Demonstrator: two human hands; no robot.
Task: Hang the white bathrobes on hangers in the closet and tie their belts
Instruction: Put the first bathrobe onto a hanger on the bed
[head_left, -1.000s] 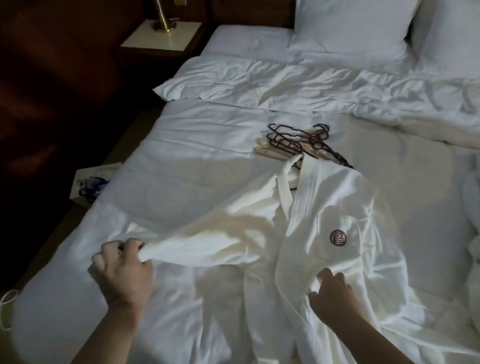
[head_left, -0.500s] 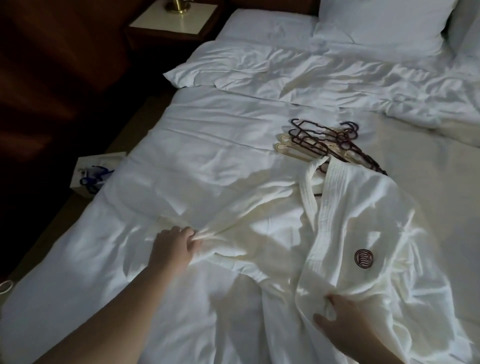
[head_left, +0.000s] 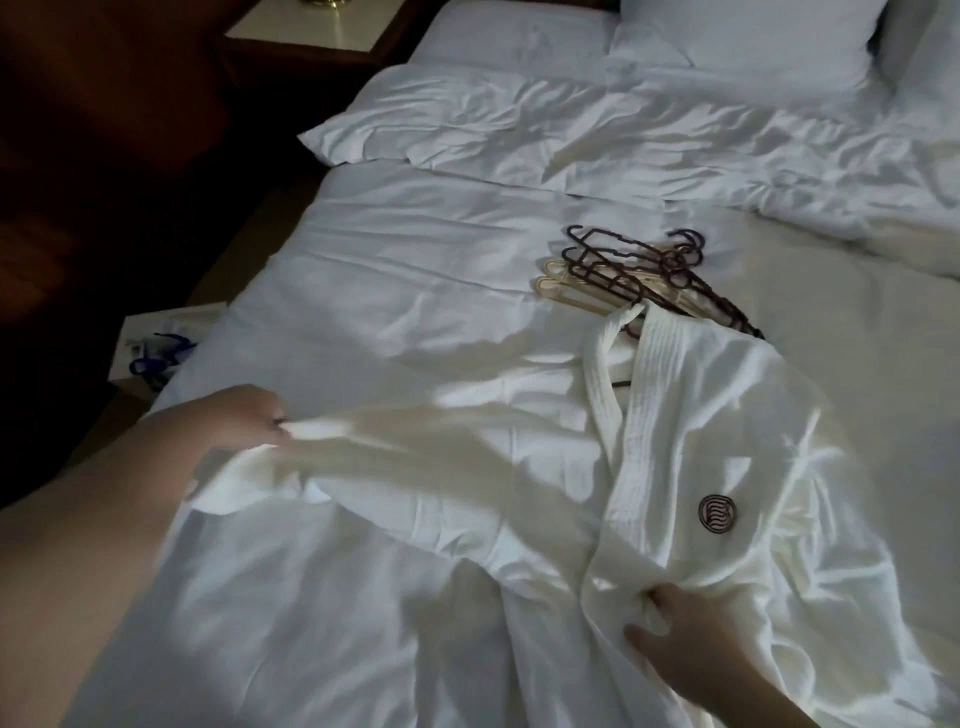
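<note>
The person's left hand (head_left: 244, 421) pinches the sleeve end and the right hand (head_left: 670, 631) grips the front edge, spreading the white bathrobe (head_left: 717, 447) flat on the bed (head_left: 415, 270), probably for the hangers (head_left: 634, 275) lying just beyond its collar.

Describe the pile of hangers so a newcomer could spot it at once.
Start at the white bed. Mid-mattress, just beyond the collar of the spread-out bathrobe, lies the pile of hangers. It is the only dark, wiry shape on the white bedding, with cream hangers underneath.
</note>
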